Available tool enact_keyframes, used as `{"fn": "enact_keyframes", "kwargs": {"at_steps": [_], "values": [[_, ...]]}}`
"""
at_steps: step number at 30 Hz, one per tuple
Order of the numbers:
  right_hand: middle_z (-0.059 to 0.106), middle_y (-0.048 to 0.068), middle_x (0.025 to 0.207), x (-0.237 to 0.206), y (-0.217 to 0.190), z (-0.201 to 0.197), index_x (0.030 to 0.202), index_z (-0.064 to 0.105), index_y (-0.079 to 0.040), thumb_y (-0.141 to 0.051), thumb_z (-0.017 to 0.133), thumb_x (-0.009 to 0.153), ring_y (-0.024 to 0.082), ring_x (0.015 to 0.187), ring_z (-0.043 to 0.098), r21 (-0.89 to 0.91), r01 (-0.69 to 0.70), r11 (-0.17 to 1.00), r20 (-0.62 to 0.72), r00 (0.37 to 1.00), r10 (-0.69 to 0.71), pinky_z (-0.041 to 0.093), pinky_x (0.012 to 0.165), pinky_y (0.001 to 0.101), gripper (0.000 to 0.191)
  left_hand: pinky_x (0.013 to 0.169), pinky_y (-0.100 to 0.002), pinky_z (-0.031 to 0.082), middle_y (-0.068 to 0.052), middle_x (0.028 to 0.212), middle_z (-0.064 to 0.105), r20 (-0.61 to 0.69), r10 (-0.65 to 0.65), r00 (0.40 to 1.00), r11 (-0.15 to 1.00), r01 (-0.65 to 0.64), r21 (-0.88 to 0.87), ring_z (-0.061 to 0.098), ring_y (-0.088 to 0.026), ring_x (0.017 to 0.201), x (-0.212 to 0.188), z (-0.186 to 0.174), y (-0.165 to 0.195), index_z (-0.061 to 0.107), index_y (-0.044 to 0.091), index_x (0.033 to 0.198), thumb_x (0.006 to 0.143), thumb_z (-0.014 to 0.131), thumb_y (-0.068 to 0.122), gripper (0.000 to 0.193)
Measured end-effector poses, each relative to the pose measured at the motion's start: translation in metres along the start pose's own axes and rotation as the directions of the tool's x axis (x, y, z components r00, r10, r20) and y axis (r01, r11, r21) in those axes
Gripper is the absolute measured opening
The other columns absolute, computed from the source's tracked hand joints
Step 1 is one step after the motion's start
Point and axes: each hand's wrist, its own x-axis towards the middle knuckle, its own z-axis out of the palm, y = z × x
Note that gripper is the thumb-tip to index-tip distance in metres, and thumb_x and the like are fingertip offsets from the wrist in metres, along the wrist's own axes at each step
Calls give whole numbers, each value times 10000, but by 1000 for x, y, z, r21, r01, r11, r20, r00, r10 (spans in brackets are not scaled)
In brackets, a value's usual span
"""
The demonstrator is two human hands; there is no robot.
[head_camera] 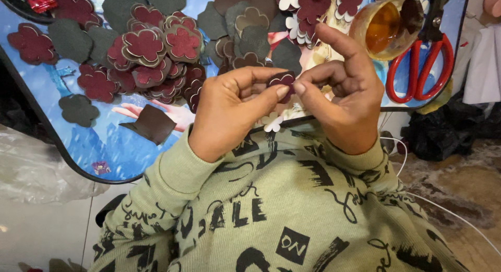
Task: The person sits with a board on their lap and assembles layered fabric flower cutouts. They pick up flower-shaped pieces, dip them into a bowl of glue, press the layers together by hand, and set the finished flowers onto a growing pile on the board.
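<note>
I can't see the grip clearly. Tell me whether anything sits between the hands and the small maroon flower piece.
Nothing visible does: the left hand and right hand both pinch the maroon flower piece directly with bare fingertips.

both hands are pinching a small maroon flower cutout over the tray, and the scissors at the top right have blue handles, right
Not quite: the scissors have red handles, not blue, as the head view shows. The rest holds: the left hand and the right hand pinch a small maroon flower cutout over the tray, with the scissors at the top right.
</note>
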Motion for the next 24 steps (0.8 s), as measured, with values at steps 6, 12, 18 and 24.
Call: {"fn": "enact_keyframes", "kwargs": {"at_steps": [6,12,18,24], "values": [[725,136,1061,3,9,-10,1586,383,33,77,649,1097,93,886,660,121,15,993,-14,1000,-14,538,839,197,559,788,-260,633,-130,1041,767,-29,-9,1000,997,7,-76,757,-140,893,1,-1,0,665,-77,1262,990,662,13,287],[696,108,1041,0,11,-10,1586,370,43,102,681,1037,97,904,661,171,-42,984,58,998,33,536,833,198,633,791,-246,613,-129,1050,769,-8,-9,1000,1000,8,-20,735,-127,884,2,2,-1,665,-84,1268,993,668,-2,288],[684,92,1012,0,11,-7,1594,359,48,124,709,1017,95,928,665,167,-52,985,58,997,43,543,879,202,679,863,-243,617,-136,1103,763,18,7,1000,998,-6,-58,749,-131,957,2,3,-3,646,-84,1291,993,664,-10,308],[681,91,1020,0,12,-9,1600,349,45,126,708,1017,92,941,664,146,-38,988,70,997,28,549,901,205,689,822,-228,606,-131,1092,764,7,2,1000,999,-1,-36,733,-114,923,4,3,-6,635,-80,1314,983,678,-14,340]]}}
